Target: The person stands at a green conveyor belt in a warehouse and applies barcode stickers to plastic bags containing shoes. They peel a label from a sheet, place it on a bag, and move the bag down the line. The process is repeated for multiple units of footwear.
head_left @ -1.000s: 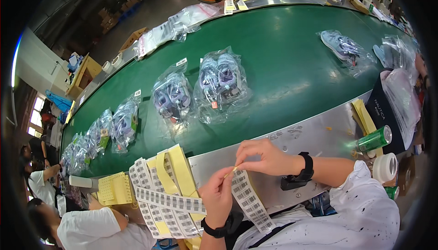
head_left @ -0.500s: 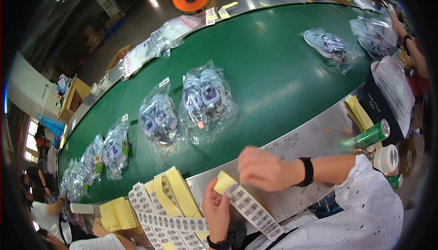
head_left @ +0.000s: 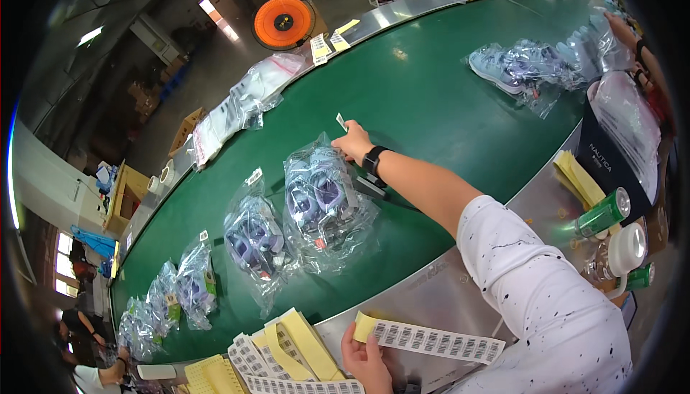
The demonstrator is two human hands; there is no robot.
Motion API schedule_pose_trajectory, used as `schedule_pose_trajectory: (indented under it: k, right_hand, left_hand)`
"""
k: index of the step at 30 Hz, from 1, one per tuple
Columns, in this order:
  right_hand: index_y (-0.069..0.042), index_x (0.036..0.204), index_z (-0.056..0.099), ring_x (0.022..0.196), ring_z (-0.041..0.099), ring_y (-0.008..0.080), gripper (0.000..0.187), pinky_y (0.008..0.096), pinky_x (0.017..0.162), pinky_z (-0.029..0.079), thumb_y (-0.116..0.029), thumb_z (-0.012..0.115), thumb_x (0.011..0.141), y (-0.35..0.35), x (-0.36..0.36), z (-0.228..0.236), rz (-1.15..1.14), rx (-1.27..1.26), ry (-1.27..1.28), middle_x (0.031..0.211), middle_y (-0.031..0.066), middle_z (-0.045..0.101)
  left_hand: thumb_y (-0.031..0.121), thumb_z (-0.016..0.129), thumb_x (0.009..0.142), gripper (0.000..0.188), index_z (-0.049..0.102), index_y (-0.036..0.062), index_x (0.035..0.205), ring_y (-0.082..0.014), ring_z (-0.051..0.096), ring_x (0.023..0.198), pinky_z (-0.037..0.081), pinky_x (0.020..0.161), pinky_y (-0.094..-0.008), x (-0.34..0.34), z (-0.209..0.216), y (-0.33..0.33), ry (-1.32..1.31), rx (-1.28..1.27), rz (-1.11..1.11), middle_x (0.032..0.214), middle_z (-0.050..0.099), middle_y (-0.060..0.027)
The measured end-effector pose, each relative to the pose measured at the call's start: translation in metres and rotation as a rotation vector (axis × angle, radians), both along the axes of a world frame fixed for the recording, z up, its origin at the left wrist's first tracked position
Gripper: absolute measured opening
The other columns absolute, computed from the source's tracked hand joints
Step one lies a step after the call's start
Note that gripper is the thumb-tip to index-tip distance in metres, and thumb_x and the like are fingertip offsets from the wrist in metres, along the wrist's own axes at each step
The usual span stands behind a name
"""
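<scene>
My left hand (head_left: 368, 362), low in the view, pinches the yellow-backed end of a strip of barcode labels (head_left: 431, 341); the strip stretches right over the metal ledge. My right hand (head_left: 352, 142) reaches out over the green belt, its fingers closed on a small white label (head_left: 341, 122). Just below that hand lies a clear plastic bag with a pair of light blue and lilac shoes (head_left: 316, 193), its upper end beside my fingers. To its left is a similar bagged pair (head_left: 253, 236), with a white label (head_left: 254, 176) at its top.
More bagged shoes (head_left: 194, 279) lie farther left, others (head_left: 517, 67) at the far right near another person's arm (head_left: 625, 31). Label sheets (head_left: 287, 347), a green can (head_left: 604, 212) and a white-lidded bottle (head_left: 625, 250) stand along the near ledge. Plastic bags (head_left: 251, 96) lie on the far edge.
My right hand has moved from beside the label strip out over the belt, with a small label in its fingers. My left hand still holds the strip, now lying flatter.
</scene>
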State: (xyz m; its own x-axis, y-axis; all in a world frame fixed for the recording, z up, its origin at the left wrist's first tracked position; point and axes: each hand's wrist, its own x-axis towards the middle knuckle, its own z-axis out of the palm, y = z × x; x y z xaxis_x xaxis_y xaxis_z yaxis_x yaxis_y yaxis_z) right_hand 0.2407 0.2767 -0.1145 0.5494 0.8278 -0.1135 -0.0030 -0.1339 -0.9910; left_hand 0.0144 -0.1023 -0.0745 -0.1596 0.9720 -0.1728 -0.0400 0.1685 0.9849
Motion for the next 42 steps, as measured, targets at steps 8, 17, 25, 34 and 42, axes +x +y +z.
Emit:
schedule_pose_trajectory:
  k: [8,17,25,34,42]
  right_hand:
    - [-0.003,0.124,0.048,0.076,0.058,0.0171,0.062,0.0322,0.064,0.047,0.002,0.071,0.067,-0.034,0.046,-0.001,0.115,0.077,0.151,0.086,0.0092,0.061]
    - [-0.005,0.079,0.061,0.077,0.051,0.0136,0.013,0.0284,0.065,0.042,-0.012,0.071,0.075,-0.007,0.086,0.04,0.299,-0.012,0.081,0.081,0.0046,0.059]
    - [0.002,0.068,0.063,0.066,0.065,0.0253,0.003,0.0361,0.059,0.053,0.003,0.066,0.069,0.008,0.061,0.02,0.293,-0.035,-0.305,0.071,0.0152,0.065]
    - [-0.002,0.116,0.056,0.082,0.063,0.0382,0.045,0.0428,0.077,0.052,-0.004,0.056,0.071,-0.028,0.2,0.009,-0.167,0.152,-0.87,0.1,0.0254,0.062]
    - [-0.006,0.102,0.056,0.085,0.061,0.0351,0.029,0.0453,0.077,0.047,-0.011,0.06,0.074,-0.173,0.369,0.03,-0.309,-0.423,-1.608,0.087,0.0187,0.063]
  left_hand:
    - [-0.002,0.051,0.09,0.038,0.044,-0.002,0.127,-0.0166,0.06,0.091,0.048,0.078,-0.0252,-0.006,0.002,-0.001,-0.155,-0.089,0.004,0.106,0.061,-0.0114]
    - [-0.005,0.052,0.088,0.038,0.046,-0.0016,0.125,-0.0159,0.059,0.087,0.048,0.074,-0.0244,0.0,0.003,-0.001,-0.119,-0.1,0.019,0.103,0.061,-0.0111]
    - [-0.007,0.051,0.087,0.039,0.046,-0.0024,0.126,-0.0163,0.059,0.088,0.048,0.075,-0.0248,-0.003,-0.001,-0.002,-0.143,-0.17,0.013,0.103,0.061,-0.0115]
    - [-0.007,0.051,0.088,0.045,0.039,-0.0032,0.132,-0.02,0.059,0.098,0.047,0.085,-0.0281,0.014,0.013,0.004,-0.118,-0.087,0.023,0.113,0.059,-0.0157]
    - [-0.006,0.053,0.088,0.051,0.037,-0.0001,0.136,-0.0151,0.058,0.086,0.049,0.072,-0.0247,0.022,0.01,0.004,-0.221,-0.11,0.085,0.106,0.06,-0.0119]
